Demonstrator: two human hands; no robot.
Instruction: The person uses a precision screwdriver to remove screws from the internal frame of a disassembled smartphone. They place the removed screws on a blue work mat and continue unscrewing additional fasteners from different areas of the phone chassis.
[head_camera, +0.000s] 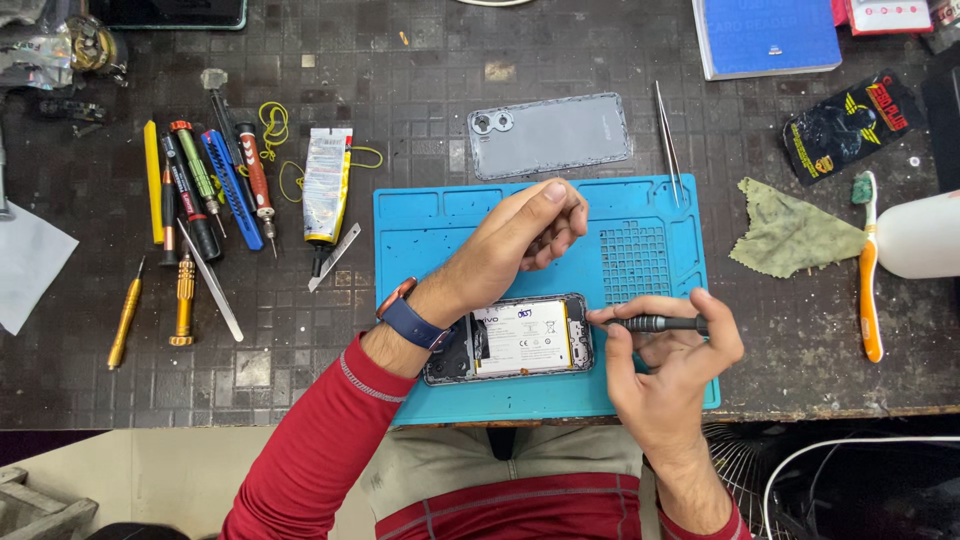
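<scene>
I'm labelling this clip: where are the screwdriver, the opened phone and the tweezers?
screwdriver (655, 323), head view, on its dark handle.
opened phone (522, 337), head view, on its white battery.
tweezers (668, 140), head view, mid-length of the prongs.

A rectangular smartphone with its back cover removed (520, 338) is lying flat and lengthwise on the near part of the mat, showing a white-labelled battery in the middle and dark circuitry at its left end. A slim black precision screwdriver with a knurled metal shaft (650, 323) is lying level, its tip touching the phone's right edge.
</scene>
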